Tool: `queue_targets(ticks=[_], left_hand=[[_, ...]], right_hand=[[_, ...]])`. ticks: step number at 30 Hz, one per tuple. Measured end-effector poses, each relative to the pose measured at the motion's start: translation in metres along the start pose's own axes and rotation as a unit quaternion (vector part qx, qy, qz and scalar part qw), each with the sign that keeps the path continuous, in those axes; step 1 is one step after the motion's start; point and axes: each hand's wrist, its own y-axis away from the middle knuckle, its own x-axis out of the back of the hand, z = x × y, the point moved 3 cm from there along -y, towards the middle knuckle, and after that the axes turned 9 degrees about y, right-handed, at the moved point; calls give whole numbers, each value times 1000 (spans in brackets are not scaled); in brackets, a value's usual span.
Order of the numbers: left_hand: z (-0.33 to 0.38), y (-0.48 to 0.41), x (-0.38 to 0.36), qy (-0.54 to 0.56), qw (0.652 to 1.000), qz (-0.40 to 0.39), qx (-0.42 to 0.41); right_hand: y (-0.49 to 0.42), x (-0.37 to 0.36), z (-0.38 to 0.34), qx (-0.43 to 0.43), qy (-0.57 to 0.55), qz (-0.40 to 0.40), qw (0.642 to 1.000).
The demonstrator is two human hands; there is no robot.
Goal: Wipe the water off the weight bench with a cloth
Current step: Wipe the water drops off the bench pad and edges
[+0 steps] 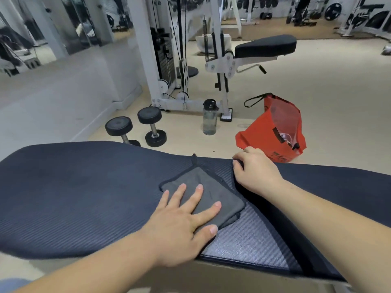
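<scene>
Across the lower half of the view runs the dark, ribbed surface of the weight bench. It has a broad pad on the left and a second pad on the right, with a lighter grey, woven-looking section between them at the near edge. On that middle stretch lies the cloth, grey and folded into a rough rectangle with a dark stitched border. One of its corners points toward the far edge of the surface.

The left hand lies palm down on the near part of the cloth. Its fingers are straight and spread, pressing the fabric rather than gripping it, and the thumb rests at the cloth's near corner. The right hand sits at the far edge of the surface, just beside the cloth but not on it. Its fingers are curled over the rim of the right-hand pad and hold it, with the fingertips hidden behind the edge.

Beyond the bench, on the pale floor, two black dumbbells sit side by side. A clear water bottle with a black cap stands upright to their right. An orange-red bag slumps open just behind the right hand. Farther back stands a white cable machine with a black seat pad.
</scene>
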Motion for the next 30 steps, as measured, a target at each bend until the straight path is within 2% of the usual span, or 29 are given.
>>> queue_targets(ticks=[6,10,13,16,19,22,26,28,30], left_hand=[[45,-88,6,-39,996,-3,-77],[30,-129,19,-22,997,15,-73],[-18,-124,29,-7,998,49,-24],[-85,-90,37,19,995,76,62],[-142,-40,37,43,983,96,152],[-168,4,28,63,962,122,234],[-141,40,4,88,945,143,282],[-101,49,-9,96,953,143,249],[-62,58,-23,83,971,134,178]], right_hand=[[1,7,17,-32,-23,53,998],[-3,9,4,-36,-32,62,997],[-6,8,-19,-15,-39,60,997],[-7,-1,-49,23,-35,22,999],[-5,-11,-84,73,-26,-8,997],[-3,-18,-111,104,-27,-34,994],[-3,-20,-125,118,-29,-39,992],[-5,-21,-127,117,-33,-32,992],[-6,-24,-129,116,-28,-32,992]])
